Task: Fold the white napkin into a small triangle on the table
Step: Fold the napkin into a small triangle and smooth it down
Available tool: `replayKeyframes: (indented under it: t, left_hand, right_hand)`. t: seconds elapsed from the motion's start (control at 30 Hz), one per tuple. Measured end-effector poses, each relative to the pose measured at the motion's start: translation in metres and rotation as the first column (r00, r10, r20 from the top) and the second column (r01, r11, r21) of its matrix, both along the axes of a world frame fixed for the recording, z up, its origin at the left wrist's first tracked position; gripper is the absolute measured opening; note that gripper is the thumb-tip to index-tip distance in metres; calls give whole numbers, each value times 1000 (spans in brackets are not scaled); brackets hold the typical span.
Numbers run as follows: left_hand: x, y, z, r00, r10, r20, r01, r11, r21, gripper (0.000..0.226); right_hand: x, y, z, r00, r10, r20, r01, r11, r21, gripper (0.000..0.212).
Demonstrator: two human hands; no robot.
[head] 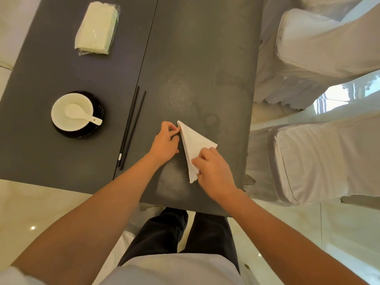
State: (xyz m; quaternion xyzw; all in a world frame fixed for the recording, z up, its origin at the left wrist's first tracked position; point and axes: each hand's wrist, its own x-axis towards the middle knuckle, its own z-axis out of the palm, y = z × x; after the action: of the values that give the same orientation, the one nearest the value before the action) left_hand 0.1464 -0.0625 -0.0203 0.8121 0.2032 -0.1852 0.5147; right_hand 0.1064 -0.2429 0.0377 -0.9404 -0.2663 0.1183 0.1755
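The white napkin lies on the dark grey table as a long narrow triangle, its tip pointing away from me. My left hand pinches the far tip of the napkin between thumb and fingers. My right hand holds the near end, fingers curled on the cloth and covering part of its near right side.
Two black chopsticks lie left of my left hand. Further left a white bowl with a white spoon sits on a black saucer. A wrapped pack of napkins lies at the far left. White-covered chairs stand to the right.
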Motion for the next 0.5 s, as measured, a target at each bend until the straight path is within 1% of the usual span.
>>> replayKeyframes:
  t: [0.07, 0.13, 0.27, 0.4, 0.5]
  left_hand:
    - [6, 0, 1, 999, 27, -46, -27, 1000, -9, 12]
    - [8, -1, 1, 998, 15, -59, -16, 1000, -21, 15]
    - [13, -5, 2, 991, 118, -69, -123, 990, -66, 24]
    - [17, -6, -1, 996, 84, 5, -84, 994, 73, 38]
    - [23, -7, 2, 998, 12, 58, -21, 986, 162, 50]
  right_hand:
    - [-10, 2, -11, 999, -1, -41, 0, 999, -35, 19]
    - [-16, 3, -19, 995, -25, -93, 20, 998, -52, 22]
    - [-25, 4, -30, 991, -62, -115, 53, 996, -75, 27]
    - [-32, 1, -38, 990, -64, -128, 45, 988, -149, 29]
    - [-35, -1, -42, 988, -62, -141, 35, 981, -190, 35]
